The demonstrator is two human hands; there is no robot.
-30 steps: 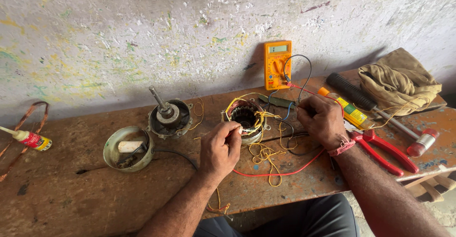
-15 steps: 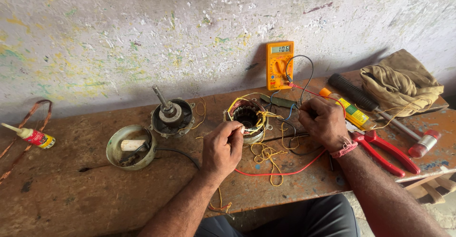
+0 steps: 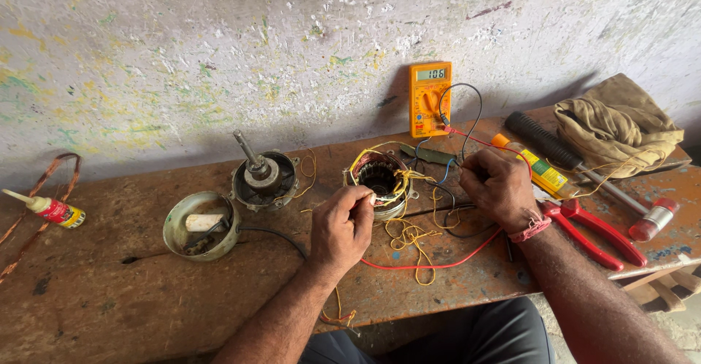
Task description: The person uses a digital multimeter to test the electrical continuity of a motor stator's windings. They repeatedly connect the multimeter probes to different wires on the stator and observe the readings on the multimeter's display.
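Left hand (image 3: 342, 229): fingertips pinched on a thin yellow lead at the near rim of the round copper-wound motor stator (image 3: 380, 180), which lies just ahead and to its right. Right hand (image 3: 499, 186): closed on dark probe wires just right of the stator. Beyond: orange multimeter (image 3: 429, 99) upright against the wall; worn wooden counter (image 3: 109, 298).

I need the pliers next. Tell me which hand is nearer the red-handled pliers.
Right. The right hand rests just left of the red-handled pliers, its wrist almost beside the handles. The left hand is farther left, by the motor stator.
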